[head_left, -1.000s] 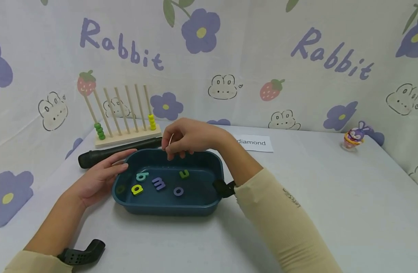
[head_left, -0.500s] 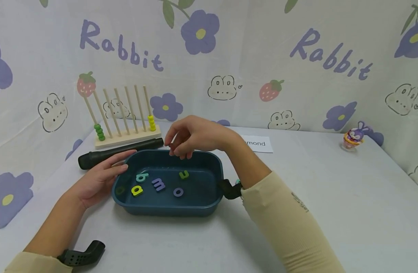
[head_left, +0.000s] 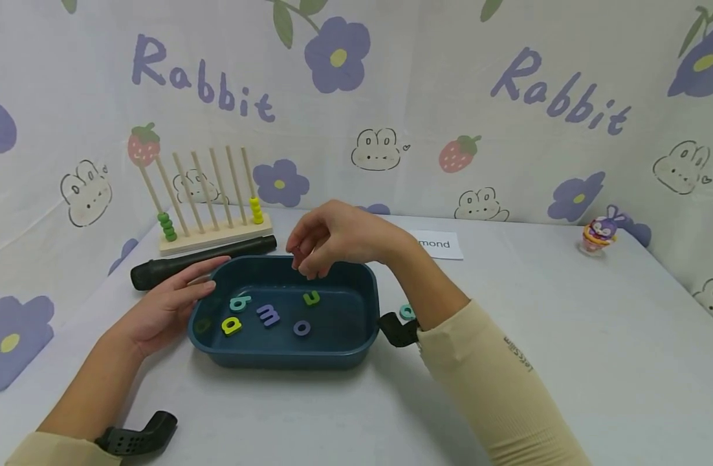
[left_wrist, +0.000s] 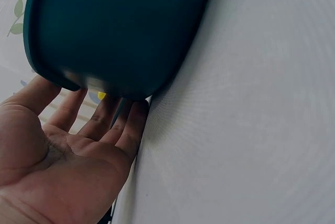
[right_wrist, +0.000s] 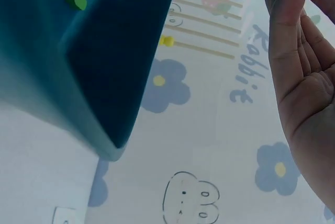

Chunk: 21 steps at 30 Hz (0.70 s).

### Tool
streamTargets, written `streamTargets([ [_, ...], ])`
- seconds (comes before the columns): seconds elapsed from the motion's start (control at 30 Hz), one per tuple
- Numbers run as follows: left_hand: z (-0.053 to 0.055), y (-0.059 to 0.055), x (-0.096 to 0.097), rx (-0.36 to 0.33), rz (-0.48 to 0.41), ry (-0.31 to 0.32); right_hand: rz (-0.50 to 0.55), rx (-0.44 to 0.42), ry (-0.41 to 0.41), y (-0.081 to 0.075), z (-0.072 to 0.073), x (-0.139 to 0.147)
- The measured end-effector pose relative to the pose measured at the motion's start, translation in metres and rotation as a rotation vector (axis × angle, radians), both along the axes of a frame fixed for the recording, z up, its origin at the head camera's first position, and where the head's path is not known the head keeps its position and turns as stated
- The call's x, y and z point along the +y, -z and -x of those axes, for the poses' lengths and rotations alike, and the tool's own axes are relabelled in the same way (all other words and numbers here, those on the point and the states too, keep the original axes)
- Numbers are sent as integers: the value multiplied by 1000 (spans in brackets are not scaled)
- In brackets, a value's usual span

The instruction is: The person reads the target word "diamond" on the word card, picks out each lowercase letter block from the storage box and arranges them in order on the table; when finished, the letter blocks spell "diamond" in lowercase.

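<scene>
My left hand (head_left: 164, 307) holds the left end of a dark blue plastic tub (head_left: 283, 358), the thumb over its rim. In the left wrist view, the fingers (left_wrist: 99, 119) lie against the outer wall. Above the tub's back rim, my right hand (head_left: 347, 236) has its thumb and fingertips pinched together around a small reddish piece (head_left: 298, 257), mostly hidden by the fingers. Loose toy letters lie in the tub: a turquoise letter (head_left: 240, 303), a yellow "a" (head_left: 231, 325), a purple "m" (head_left: 268, 315), a purple "o" (head_left: 301, 328) and a green letter (head_left: 312, 298).
Behind the tub lie a black microphone (head_left: 199, 261) and a wooden bead rack (head_left: 217, 238). A turquoise letter (head_left: 407, 312) sits on the table by the right wrist. A partly covered word card (head_left: 440, 245) lies behind, and a purple rabbit figurine (head_left: 598, 232) stands far right.
My right hand has shifted slightly right, its wrist uncovering the turquoise letter on the table and its forearm covering more of the card. The left hand and tub stay put.
</scene>
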<state>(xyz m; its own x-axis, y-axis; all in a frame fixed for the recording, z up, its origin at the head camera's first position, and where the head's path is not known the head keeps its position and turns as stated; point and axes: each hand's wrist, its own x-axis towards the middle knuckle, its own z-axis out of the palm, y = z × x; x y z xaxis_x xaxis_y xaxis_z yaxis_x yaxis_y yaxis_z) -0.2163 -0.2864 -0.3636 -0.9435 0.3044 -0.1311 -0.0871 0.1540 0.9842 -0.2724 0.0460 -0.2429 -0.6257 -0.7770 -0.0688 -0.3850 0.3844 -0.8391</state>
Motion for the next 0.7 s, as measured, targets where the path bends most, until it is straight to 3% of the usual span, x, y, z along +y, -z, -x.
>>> streamTargets([
  [0.43,2,-1,1,5,1,12,112,-70,60,6,0,25],
  [0.7,1,1,1,1,7,22,110,-17,104,10,-4,37],
])
